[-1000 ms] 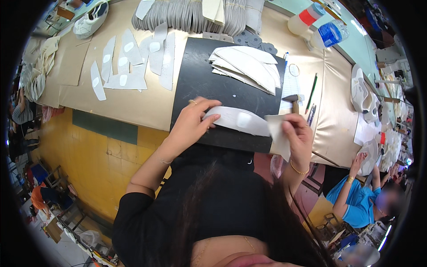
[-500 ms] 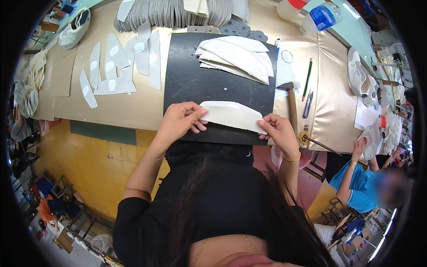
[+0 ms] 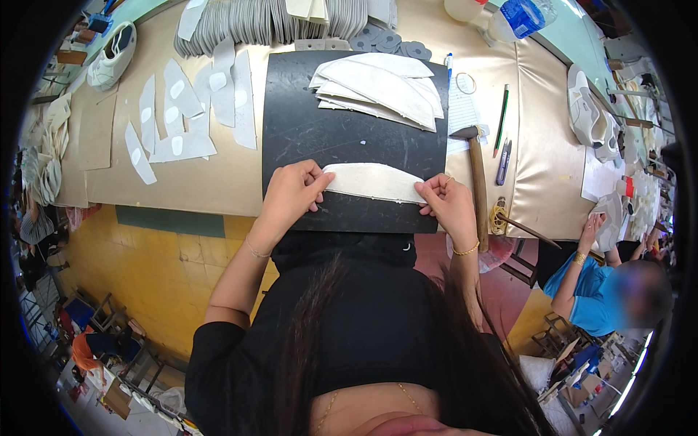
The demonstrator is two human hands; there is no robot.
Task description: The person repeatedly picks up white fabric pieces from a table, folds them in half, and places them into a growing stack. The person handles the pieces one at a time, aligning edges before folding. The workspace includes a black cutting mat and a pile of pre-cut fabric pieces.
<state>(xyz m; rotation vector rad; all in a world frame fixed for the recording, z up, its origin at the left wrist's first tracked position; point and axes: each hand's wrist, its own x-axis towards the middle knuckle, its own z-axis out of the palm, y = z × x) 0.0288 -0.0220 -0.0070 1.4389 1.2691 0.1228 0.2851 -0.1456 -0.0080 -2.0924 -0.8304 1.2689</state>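
Note:
A curved white shoe piece (image 3: pixel 373 182) lies stretched between my hands, low over the black mat (image 3: pixel 291 131). Its left end is pinched in my left hand (image 3: pixel 294 190), and the right end sits between thumb and fingers of my right hand (image 3: pixel 446 200). The long upper edge bows away from me, while the lower edge looks a little ragged. Farther up the mat is a loose stack of similar white pieces (image 3: pixel 378 86). Whether the held piece touches the mat, I cannot tell.
Right of the mat lie a hammer (image 3: pixel 476 171), a green pencil (image 3: pixel 502 120) and a purple cutter (image 3: pixel 503 163). Grey cut pieces with white patches (image 3: pixel 178 109) spread to the left. Rows of grey pieces (image 3: pixel 254 25) line the back. A co-worker in blue (image 3: pixel 592 291) handles a shoe part at right.
The white piece has shifted slightly left and its right end has come up, with my right hand moving left and away from me. Both hands keep their grip.

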